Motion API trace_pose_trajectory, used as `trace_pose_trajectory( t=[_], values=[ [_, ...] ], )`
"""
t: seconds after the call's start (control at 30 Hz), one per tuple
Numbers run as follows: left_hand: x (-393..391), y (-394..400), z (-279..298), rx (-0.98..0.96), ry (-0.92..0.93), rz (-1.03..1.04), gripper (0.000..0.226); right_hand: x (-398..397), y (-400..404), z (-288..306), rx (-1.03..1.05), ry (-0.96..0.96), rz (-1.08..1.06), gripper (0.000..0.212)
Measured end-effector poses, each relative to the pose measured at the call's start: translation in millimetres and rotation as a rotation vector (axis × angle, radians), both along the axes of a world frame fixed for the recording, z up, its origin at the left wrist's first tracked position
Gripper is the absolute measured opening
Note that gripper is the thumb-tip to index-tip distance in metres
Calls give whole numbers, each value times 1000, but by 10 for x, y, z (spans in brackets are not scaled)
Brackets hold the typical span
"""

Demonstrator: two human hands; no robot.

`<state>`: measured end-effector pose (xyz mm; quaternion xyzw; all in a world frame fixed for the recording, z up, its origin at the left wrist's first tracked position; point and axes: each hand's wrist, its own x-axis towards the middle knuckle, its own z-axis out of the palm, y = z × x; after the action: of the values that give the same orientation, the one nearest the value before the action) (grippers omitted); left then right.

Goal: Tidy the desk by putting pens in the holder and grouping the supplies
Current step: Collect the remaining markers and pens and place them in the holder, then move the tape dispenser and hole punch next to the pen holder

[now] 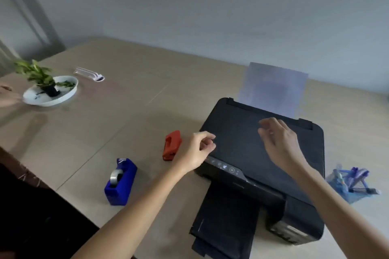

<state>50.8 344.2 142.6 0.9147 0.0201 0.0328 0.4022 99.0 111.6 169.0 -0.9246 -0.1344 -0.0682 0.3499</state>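
My left hand (pixel 196 149) hovers at the left front corner of a black printer (pixel 242 143), fingers loosely curled, holding nothing. My right hand (pixel 280 143) floats over the printer's lid with fingers spread and empty. A red hole punch (pixel 171 145) lies just left of my left hand. A blue tape dispenser (pixel 120 182) stands nearer the desk's front edge. A blue mesh pen holder (pixel 351 183) with several pens in it sits right of the printer. A white stapler (pixel 89 74) lies far back left.
A white dish (pixel 63 96) holding a small potted plant (pixel 40 75) stands at the far left, with another person's hand (pixel 7 95) beside it. Paper (pixel 273 88) rises from the printer's rear feed. The printer's output tray (pixel 225 223) juts toward me. The wall runs behind the desk.
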Motion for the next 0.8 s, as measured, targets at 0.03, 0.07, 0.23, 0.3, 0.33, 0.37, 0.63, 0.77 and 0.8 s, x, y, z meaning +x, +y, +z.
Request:
trace_pose_trajectory(
  t=[0.03, 0.07, 0.23, 0.3, 0.33, 0.37, 0.63, 0.77, 0.8],
  values=[
    [-120, 311, -111, -5, 14, 93, 25, -4, 280, 6, 19, 20, 55, 23],
    [-226, 560, -213, 7, 33, 184, 27, -8, 508, 10, 40, 38, 98, 23],
    [-772, 1781, -864, 177, 299, 646, 62, 13, 1759, -190, 97, 224, 232, 21],
    [-914, 2059, -1040, 175, 428, 667, 59, 54, 2187, -362, 47, 355, 232, 27],
    [-951, 2144, -1099, 149, 477, 652, 52, 87, 2381, -459, -3, 421, 222, 33],
    [-965, 2203, -1158, 113, 511, 652, 47, 128, 2547, -566, -55, 482, 201, 40],
    [-897, 2393, -1446, 166, 422, 635, 16, 459, 3156, -1284, 3, 784, -169, 27],
    [-968, 2600, -1477, 87, 431, 633, 19, 611, 3176, -1605, 259, 853, -316, 8],
    [-997, 2665, -1481, 0, 441, 633, 20, 595, 3196, -1582, 324, 876, -329, 10]
  ],
)
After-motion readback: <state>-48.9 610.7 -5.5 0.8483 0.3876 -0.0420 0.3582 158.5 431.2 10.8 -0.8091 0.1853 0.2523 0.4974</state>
